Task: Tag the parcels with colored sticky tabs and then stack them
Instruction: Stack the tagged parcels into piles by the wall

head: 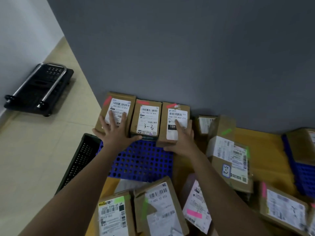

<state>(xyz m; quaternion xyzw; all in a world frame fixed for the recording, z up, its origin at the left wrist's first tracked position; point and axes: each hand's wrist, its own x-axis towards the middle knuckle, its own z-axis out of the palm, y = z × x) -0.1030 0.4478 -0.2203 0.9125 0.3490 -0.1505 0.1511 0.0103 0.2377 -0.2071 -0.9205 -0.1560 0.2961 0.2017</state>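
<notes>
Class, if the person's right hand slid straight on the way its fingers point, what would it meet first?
Probably the grey wall: the right hand lies flat on the rightmost brown cardboard parcel, fingers pointing towards it. Depth is uncertain.

near parcels [117, 217] cut by bottom edge; right crate [301, 174] cut off.

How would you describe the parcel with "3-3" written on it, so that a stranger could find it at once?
Look at the grey wall; three brown parcels stand in a row against its foot, behind a blue perforated tray. The wanted parcel is the middle one, between the left hand and the right hand. Only it bears handwritten "3-3" on its label, and no hand rests on it.
</notes>
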